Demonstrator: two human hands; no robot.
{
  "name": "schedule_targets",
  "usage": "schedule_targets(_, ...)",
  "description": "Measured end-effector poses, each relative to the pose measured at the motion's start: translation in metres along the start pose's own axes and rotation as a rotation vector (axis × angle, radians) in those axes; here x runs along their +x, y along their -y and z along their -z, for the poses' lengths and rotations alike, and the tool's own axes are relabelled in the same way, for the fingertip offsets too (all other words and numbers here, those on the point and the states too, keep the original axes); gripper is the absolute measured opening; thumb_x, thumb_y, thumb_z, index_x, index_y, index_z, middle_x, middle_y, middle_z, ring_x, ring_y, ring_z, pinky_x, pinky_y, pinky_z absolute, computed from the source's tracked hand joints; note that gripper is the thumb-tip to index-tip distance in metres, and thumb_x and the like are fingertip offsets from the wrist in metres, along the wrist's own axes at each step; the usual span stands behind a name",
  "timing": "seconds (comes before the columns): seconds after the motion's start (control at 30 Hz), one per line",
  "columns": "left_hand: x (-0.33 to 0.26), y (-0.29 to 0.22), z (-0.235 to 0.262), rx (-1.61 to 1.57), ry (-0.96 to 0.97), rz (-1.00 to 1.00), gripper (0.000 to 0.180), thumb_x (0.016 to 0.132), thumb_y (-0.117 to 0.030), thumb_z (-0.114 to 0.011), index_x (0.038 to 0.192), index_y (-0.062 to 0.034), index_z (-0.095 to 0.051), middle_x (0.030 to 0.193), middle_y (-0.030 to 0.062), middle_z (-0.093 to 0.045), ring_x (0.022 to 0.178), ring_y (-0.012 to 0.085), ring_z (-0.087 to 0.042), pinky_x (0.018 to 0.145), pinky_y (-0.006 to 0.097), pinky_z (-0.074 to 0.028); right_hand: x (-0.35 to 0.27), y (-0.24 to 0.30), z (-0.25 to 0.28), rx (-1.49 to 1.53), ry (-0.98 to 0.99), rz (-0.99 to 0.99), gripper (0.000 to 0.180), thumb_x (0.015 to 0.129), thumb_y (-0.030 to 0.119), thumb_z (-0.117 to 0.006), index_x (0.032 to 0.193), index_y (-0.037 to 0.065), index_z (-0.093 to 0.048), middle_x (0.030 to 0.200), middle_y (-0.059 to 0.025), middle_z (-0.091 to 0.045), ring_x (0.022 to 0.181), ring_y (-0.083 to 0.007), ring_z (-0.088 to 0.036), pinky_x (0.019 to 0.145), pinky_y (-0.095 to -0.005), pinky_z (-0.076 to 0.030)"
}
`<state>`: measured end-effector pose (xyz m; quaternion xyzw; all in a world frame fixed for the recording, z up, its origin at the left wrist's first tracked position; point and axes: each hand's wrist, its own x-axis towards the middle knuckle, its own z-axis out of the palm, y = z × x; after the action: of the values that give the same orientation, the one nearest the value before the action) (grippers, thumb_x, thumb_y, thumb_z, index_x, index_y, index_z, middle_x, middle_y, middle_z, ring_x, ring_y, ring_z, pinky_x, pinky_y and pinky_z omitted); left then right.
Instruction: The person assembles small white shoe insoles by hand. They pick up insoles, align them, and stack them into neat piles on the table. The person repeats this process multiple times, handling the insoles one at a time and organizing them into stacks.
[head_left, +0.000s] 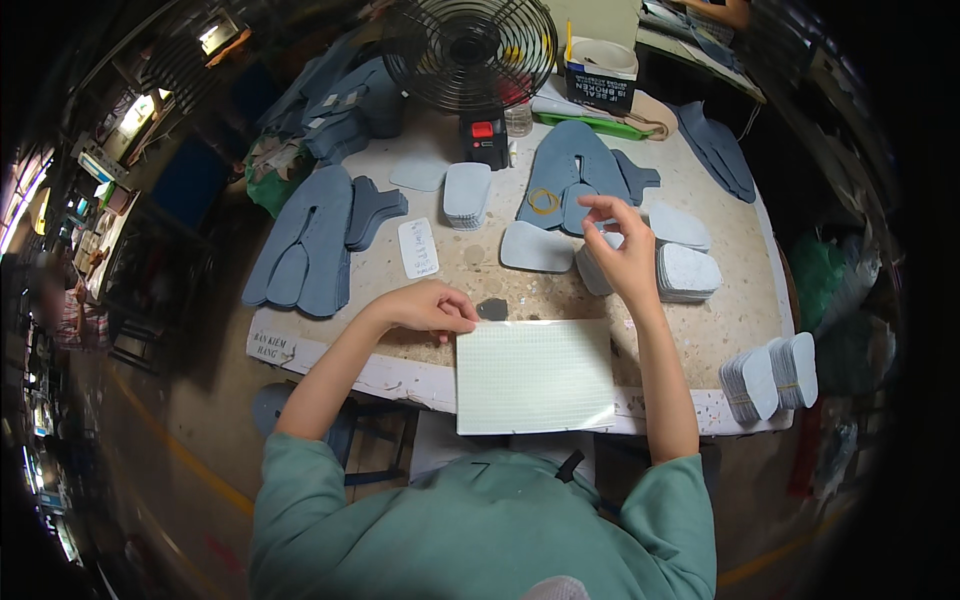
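My left hand (432,308) rests on the table with its fingertips pinching the top left corner of a pale green gridded mat (533,375) that overhangs the table's front edge. A small dark grey scrap (492,309) lies just right of those fingers. My right hand (622,252) is raised above a stack of light grey cut pieces (688,272), fingers curled and pinched together; whether it holds a thin piece I cannot tell. A single light grey piece (537,248) lies flat to its left.
Blue-grey cut shoe pieces (310,240) lie at the left, more at centre back (575,170) with a rubber band. A black fan (468,50) stands at the back. Bundled grey pieces (770,378) sit at the right front corner. A white label card (418,248) lies nearby.
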<state>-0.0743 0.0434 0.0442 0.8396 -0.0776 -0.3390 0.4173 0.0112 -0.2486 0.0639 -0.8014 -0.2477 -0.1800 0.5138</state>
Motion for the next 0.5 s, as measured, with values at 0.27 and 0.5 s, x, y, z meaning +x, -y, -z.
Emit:
schedule_targets(0.27,0.078,-0.059,0.013,0.815,-0.523,-0.582,0.084,0.062,-0.032,-0.083,0.137,-0.0153,-0.049,0.131,0.012,-0.055,0.118,0.0311,-0.051,0.1,0.041,-0.041,-0.007,-0.008,-0.008,-0.129,-0.02,0.131,0.022,0.078,0.007,-0.067,0.099,0.01,-0.071,0.085,-0.0051,-0.066,0.082,-0.0229,-0.058,0.072,-0.0328,-0.046)
schedule_targets(0.5,0.097,-0.053,0.0,0.778,-0.393,-0.388,0.082,0.062,-0.028,-0.079,0.137,-0.0147,-0.047,0.118,0.0143,-0.055,0.117,0.0322,-0.051,0.104,0.043,-0.036,-0.006,-0.014,-0.007,-0.117,-0.025,0.122,0.023,0.078,0.006,-0.067,0.1,0.01,-0.07,0.084,-0.0052,-0.065,0.079,-0.0244,-0.057,0.071,-0.0339,-0.046)
